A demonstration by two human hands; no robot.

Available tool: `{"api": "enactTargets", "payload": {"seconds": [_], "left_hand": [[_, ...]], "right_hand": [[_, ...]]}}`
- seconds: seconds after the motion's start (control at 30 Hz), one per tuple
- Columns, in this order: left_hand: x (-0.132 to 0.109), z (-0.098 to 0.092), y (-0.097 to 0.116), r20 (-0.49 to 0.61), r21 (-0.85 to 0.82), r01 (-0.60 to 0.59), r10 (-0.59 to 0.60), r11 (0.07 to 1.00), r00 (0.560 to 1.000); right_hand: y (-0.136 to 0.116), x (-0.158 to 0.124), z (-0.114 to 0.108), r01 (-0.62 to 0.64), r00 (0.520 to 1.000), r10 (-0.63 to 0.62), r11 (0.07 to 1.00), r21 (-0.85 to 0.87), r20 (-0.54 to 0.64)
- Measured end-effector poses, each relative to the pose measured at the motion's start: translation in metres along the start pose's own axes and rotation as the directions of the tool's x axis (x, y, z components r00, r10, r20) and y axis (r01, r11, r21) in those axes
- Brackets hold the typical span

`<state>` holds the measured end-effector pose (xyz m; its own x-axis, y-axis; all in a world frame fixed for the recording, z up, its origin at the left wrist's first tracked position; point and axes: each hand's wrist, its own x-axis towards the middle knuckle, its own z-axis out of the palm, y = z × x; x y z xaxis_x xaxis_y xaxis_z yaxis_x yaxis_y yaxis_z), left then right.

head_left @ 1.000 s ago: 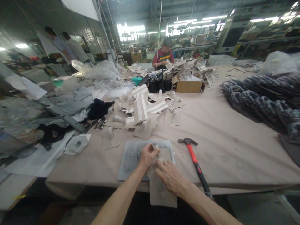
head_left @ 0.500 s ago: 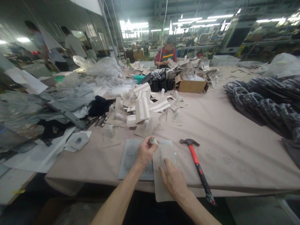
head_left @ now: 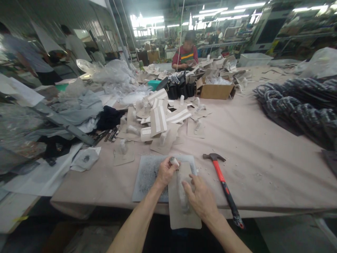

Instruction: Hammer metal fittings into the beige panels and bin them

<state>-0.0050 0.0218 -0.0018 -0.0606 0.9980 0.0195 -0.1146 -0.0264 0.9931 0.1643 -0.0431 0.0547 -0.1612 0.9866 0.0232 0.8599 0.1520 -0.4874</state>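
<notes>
My left hand (head_left: 164, 173) is closed round a small grey cylinder-like tool (head_left: 174, 161), its tip held against the top of a beige cardboard piece (head_left: 182, 211). My right hand (head_left: 200, 198) lies on that cardboard with fingers spread, pressing it down. The cardboard rests on a grey speckled cutting pad (head_left: 147, 177) at the table's near edge and overhangs the edge. A red-handled hammer (head_left: 223, 186) lies just to the right of my right hand, untouched.
A heap of beige cardboard pieces with white strips (head_left: 159, 121) lies behind the pad. Dark patterned fabric (head_left: 297, 105) is stacked at right, a cardboard box (head_left: 214, 90) and black bags (head_left: 179, 92) further back. A person (head_left: 185, 56) works at the far end; plastic and cloth clutter the left.
The cardboard piece has slid a little toward me and my right hand has shifted on it. My left hand has kept the small tool at the card's top.
</notes>
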Motion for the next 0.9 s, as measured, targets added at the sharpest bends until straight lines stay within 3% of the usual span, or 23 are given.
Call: {"api": "enactTargets", "payload": {"seconds": [0.13, 0.23, 0.3, 0.4, 0.47, 0.5, 0.57, 0.63, 0.67, 0.73, 0.77, 0.83, 0.9], "left_hand": [[0.001, 0.0, -0.004, 0.033, 0.027, -0.033, 0.032, 0.999, 0.999], [0.0, 0.001, -0.004, 0.032, 0.062, -0.037, 0.035, 0.997, 0.999], [-0.001, 0.002, -0.003, 0.02, 0.099, -0.038, 0.036, 0.994, 0.999], [-0.003, 0.002, 0.0, 0.029, 0.187, -0.062, 0.058, 0.98, 0.998], [-0.001, 0.001, 0.002, 0.068, 0.219, -0.075, 0.062, 0.973, 0.996], [0.0, 0.0, 0.003, 0.101, 0.221, -0.078, 0.056, 0.972, 0.993], [0.004, -0.002, 0.006, 0.175, 0.208, -0.078, 0.041, 0.975, 0.984], [0.007, -0.003, 0.009, 0.245, 0.202, -0.089, 0.038, 0.975, 0.969], [0.007, -0.003, 0.01, 0.266, 0.208, -0.101, 0.043, 0.973, 0.963], [0.006, -0.002, 0.013, 0.276, 0.233, -0.127, 0.06, 0.964, 0.959], [0.004, -0.001, 0.014, 0.268, 0.249, -0.139, 0.07, 0.958, 0.961], [0.0, 0.001, 0.016, 0.24, 0.273, -0.153, 0.087, 0.95, 0.967], [-0.005, 0.002, 0.017, 0.23, 0.28, -0.162, 0.098, 0.946, 0.968]], "right_hand": [[0.057, 0.011, -0.022, -0.116, 0.981, 0.059, 0.941, -0.318, -0.183], [0.1, 0.009, -0.03, -0.198, 0.979, 0.156, 0.869, -0.454, -0.128], [0.118, 0.006, -0.032, -0.223, 0.973, 0.226, 0.869, -0.441, -0.047], [0.127, 0.005, -0.034, -0.299, 0.948, 0.319, 0.911, -0.284, 0.023], [0.122, 0.01, -0.038, -0.436, 0.894, 0.434, 0.9, -0.011, 0.109], [0.118, 0.013, -0.04, -0.518, 0.851, 0.482, 0.834, 0.19, 0.208], [0.107, 0.019, -0.043, -0.642, 0.766, 0.473, 0.567, 0.515, 0.435], [0.094, 0.023, -0.047, -0.678, 0.733, 0.41, 0.366, 0.638, 0.543], [0.086, 0.023, -0.049, -0.673, 0.735, 0.403, 0.342, 0.655, 0.545], [0.069, 0.022, -0.056, -0.619, 0.78, 0.413, 0.402, 0.674, 0.47], [0.06, 0.02, -0.061, -0.557, 0.826, 0.407, 0.485, 0.675, 0.389], [0.045, 0.016, -0.071, -0.333, 0.939, 0.317, 0.745, 0.578, 0.133], [0.036, 0.012, -0.078, -0.078, 0.988, 0.116, 0.942, 0.328, -0.099]]}}
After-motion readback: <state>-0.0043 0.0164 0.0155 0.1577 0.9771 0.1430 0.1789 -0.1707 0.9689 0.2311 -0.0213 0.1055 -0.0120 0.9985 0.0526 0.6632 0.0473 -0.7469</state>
